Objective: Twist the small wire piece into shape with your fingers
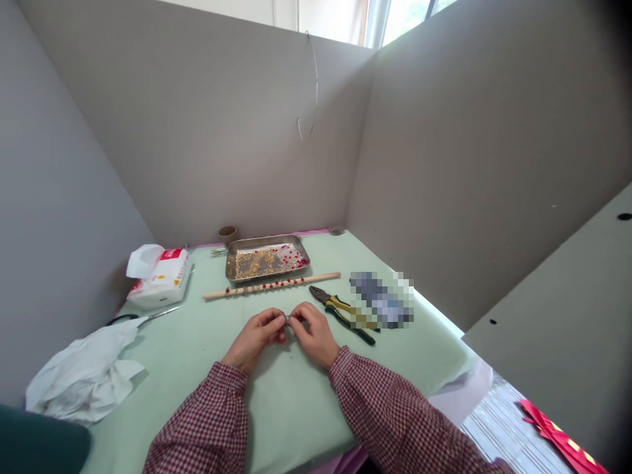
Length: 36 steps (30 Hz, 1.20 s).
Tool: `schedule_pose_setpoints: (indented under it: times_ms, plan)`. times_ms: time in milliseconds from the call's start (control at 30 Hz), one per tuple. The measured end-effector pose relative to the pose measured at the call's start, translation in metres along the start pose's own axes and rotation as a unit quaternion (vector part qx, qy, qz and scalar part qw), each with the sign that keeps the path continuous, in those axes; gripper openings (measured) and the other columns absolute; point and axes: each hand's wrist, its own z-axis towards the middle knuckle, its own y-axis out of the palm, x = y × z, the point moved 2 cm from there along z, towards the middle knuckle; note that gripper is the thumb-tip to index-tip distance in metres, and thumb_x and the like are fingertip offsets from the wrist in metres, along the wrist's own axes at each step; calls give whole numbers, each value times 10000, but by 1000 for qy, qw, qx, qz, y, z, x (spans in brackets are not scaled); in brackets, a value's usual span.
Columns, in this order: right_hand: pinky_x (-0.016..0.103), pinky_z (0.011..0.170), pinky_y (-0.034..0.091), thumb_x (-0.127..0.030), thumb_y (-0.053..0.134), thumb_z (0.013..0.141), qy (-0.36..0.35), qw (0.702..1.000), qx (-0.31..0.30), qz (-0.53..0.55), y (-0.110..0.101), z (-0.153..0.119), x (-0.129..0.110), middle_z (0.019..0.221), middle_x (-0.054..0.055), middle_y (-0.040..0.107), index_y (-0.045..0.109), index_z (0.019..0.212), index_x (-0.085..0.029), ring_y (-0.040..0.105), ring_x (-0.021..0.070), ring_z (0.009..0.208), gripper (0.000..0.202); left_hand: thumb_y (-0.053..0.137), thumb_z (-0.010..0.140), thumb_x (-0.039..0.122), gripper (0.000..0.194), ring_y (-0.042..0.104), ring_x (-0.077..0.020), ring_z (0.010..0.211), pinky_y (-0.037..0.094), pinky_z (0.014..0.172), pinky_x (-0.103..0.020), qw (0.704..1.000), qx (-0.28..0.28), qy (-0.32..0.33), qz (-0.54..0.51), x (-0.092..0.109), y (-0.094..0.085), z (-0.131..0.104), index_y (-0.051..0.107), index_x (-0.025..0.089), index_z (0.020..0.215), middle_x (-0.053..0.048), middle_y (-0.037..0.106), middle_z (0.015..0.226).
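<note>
Left hand and right hand meet fingertip to fingertip at centre of green worktop, fingers curled nearly closed, pinching small metal piece between them; too small to identify. Just beyond: wooden dowel dotted with red beads, then steel tray of gold and red beads. Pliers near right hand. Scissors, tissue pack, crumpled white cloth to left.

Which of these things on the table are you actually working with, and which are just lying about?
In use: left hand and right hand pinching a small metal piece.

Lying about: bead tray, wooden stick, pliers, scissors, tissue pack, crumpled tissue.
</note>
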Motion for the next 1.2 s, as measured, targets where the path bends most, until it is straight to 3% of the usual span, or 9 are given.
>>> schedule_pose_setpoints:
  times_ms: [167,367,700,833,1000,1200]
  plan:
    - [278,704,407,-204,474,858,0,1000,-1,25,0,1,1,756,18,545,522,747,-185,500,142,741,122,664,727,356,244,522,-109,613,439,642,-259,1000,-21,-7,-20,-2,-1,1,589,129,778,-18,553,668]
    - [270,675,402,-222,471,867,19,999,12,40,-2,2,3,737,12,528,514,735,-182,494,138,712,144,680,709,320,277,545,-113,593,451,620,-271,999,11,-16,-37,-7,-3,4,594,122,882,-24,586,675]
    - [278,678,412,-229,474,874,14,998,-9,65,-3,4,2,786,28,549,546,795,-180,507,148,732,118,724,659,288,264,519,-90,559,471,597,-278,996,45,-7,-74,-5,-2,4,602,99,797,-42,589,732]
    - [278,662,415,-223,483,866,10,998,-5,60,-2,3,3,762,27,546,538,771,-178,504,148,717,119,712,671,296,272,529,-93,547,467,587,-269,998,42,-9,-53,-5,-1,3,590,97,811,-31,579,690]
    - [276,667,416,-219,487,867,9,998,-1,57,-1,3,5,767,26,543,542,778,-177,505,147,720,113,670,713,350,290,549,-90,556,460,575,-263,999,33,18,-2,-5,-1,3,573,119,858,-60,613,834]
    - [273,671,424,-219,511,855,1,998,-1,63,-1,3,5,806,32,550,547,817,-179,512,148,734,66,651,727,349,260,542,-98,564,450,602,-257,998,38,40,28,-4,-2,2,568,129,836,-6,571,654]
